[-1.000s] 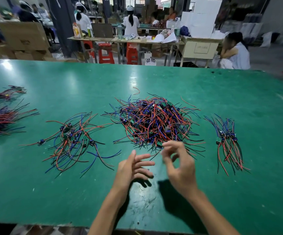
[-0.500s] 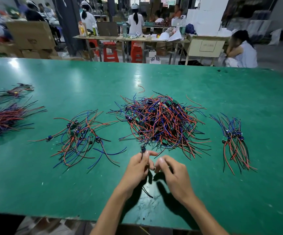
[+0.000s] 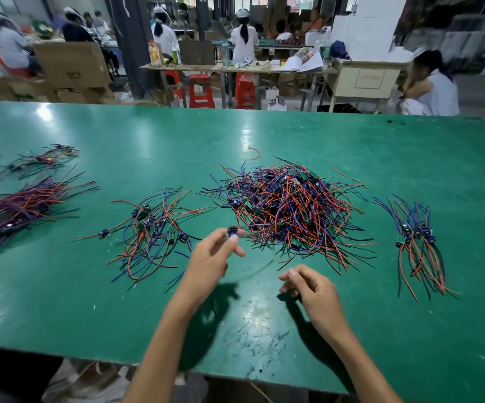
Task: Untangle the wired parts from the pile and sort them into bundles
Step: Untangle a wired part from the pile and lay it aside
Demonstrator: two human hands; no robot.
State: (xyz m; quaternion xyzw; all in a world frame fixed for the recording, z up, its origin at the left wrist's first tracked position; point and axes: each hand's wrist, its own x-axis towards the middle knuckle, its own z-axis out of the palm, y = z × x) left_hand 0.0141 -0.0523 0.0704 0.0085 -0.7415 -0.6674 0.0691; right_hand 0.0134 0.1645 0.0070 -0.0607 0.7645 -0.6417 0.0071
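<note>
A big tangled pile of red, blue and black wired parts lies mid-table. My left hand pinches one small dark wired part at its fingertips, just left of the pile's near edge. My right hand hovers below the pile with fingers loosely curled and nothing in it. A loose spread of parts lies to the left of my left hand. A tidy bundle lies right of the pile.
Two more wire bundles, a thick one and a thin one, lie at the far left of the green table. One stray red wire sits behind the pile. People work at benches beyond the table.
My hands, which were together holding one part, have separated. The left hand has lifted the part up and leftward; the right hand has let go and drifted right.
</note>
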